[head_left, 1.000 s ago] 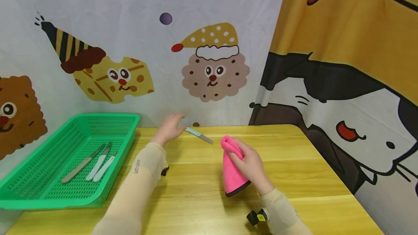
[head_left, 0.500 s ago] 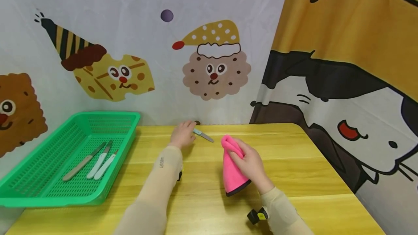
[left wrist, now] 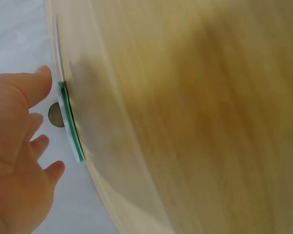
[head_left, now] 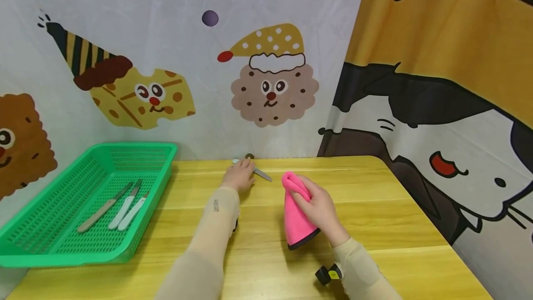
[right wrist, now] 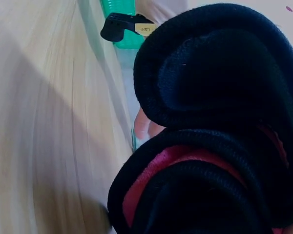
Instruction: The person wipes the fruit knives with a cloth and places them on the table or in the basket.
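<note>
A small knife [head_left: 263, 175] with a grey blade and pale handle lies near the table's back edge. My left hand [head_left: 240, 175] is over its handle and hides part of it in the head view. From the left wrist, the knife handle [left wrist: 71, 124] shows green along its edge, with the fingertips [left wrist: 38, 83] spread just short of it. My right hand [head_left: 318, 205] grips a folded pink cloth [head_left: 299, 226] with black trim above the table. The cloth's dark folded edges [right wrist: 210, 63] fill much of the right wrist view.
At the left stands a green perforated basket [head_left: 120, 257]. Inside it lie a beige-handled knife [head_left: 100, 214] and two white-handled knives. A patterned curtain [head_left: 200, 96] hangs right behind the wooden table [head_left: 258, 253].
My left hand has moved right and come down over the knife's handle. The right hand and the pink cloth stay in place.
</note>
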`<act>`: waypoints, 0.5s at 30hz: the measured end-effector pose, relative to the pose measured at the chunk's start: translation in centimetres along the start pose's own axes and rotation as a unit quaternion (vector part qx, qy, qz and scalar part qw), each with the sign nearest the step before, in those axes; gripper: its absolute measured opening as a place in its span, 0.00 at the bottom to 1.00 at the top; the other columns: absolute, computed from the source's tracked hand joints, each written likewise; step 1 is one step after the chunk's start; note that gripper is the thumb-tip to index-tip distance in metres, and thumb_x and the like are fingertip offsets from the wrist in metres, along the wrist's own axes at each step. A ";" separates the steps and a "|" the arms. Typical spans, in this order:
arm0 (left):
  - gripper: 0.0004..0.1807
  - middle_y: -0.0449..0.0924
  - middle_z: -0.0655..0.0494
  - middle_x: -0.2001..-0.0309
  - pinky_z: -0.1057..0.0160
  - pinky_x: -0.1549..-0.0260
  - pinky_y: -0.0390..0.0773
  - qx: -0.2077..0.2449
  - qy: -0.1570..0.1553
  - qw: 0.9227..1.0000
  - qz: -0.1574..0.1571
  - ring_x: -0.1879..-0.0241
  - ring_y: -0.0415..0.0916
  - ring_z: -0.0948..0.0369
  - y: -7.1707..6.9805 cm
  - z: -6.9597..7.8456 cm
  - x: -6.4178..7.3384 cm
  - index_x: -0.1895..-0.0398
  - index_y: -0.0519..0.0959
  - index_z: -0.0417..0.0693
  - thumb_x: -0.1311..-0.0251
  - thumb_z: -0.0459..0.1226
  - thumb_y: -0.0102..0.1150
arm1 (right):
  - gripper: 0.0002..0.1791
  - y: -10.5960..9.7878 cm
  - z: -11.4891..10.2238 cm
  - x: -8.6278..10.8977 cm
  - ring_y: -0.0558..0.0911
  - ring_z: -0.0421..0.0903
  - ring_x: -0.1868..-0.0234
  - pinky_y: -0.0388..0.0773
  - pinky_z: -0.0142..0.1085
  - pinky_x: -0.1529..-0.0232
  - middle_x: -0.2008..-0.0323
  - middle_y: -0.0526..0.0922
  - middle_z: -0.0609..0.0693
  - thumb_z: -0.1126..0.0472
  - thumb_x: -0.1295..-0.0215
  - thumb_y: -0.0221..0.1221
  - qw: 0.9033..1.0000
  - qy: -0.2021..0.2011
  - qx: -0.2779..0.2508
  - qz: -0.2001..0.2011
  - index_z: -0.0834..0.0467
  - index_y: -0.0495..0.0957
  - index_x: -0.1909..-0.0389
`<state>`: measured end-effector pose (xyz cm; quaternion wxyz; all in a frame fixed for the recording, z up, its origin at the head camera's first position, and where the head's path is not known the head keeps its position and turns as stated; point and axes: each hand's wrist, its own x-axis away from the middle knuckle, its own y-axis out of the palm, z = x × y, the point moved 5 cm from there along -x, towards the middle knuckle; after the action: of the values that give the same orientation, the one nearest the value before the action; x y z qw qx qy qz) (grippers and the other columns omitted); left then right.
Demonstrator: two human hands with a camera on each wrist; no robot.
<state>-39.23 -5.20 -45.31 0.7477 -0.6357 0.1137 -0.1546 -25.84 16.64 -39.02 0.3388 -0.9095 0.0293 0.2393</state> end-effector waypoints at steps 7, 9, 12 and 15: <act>0.25 0.56 0.49 0.25 0.42 0.31 0.55 -0.010 -0.006 0.999 -0.035 0.25 0.49 0.46 0.5 0.5 0.0 0.26 0.63 0.49 0.25 0.40 0.48 | 0.18 0.0 0.0 0.0 0.77 0.44 0.68 0.74 0.40 0.68 0.59 0.85 0.49 0.56 0.35 0.66 1.000 0.001 -0.005 0.001 0.50 0.81 0.44; 0.25 0.57 0.49 0.25 0.43 0.31 0.55 -0.021 -0.015 0.999 -0.042 0.25 0.49 0.47 0.5 0.5 0.1 0.26 0.63 0.49 0.24 0.38 0.46 | 0.19 0.0 0.1 0.0 0.77 0.44 0.68 0.74 0.39 0.68 0.58 0.85 0.48 0.56 0.35 0.66 1.000 0.001 -0.004 0.001 0.49 0.81 0.44; 0.26 0.59 0.50 0.26 0.45 0.31 0.56 -0.038 -0.023 0.998 -0.046 0.26 0.51 0.47 0.5 0.6 0.0 0.27 0.64 0.48 0.26 0.35 0.47 | 0.19 -0.1 0.2 0.0 0.77 0.44 0.68 0.74 0.39 0.68 0.58 0.85 0.48 0.56 0.35 0.66 1.000 0.003 -0.001 0.003 0.49 0.81 0.44; 0.25 0.64 0.49 0.29 0.46 0.32 0.59 -0.053 -0.026 0.997 -0.040 0.29 0.57 0.47 0.3 0.7 -0.2 0.29 0.66 0.48 0.29 0.33 0.50 | 0.19 -0.2 0.3 0.0 0.77 0.44 0.68 0.74 0.40 0.68 0.59 0.85 0.48 0.56 0.35 0.66 1.000 0.005 0.000 0.006 0.49 0.81 0.43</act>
<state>-39.10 -4.42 -45.46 0.7087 -0.6825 0.0765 -0.1618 -25.95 16.92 -39.07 0.3371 -0.9105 0.0363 0.2365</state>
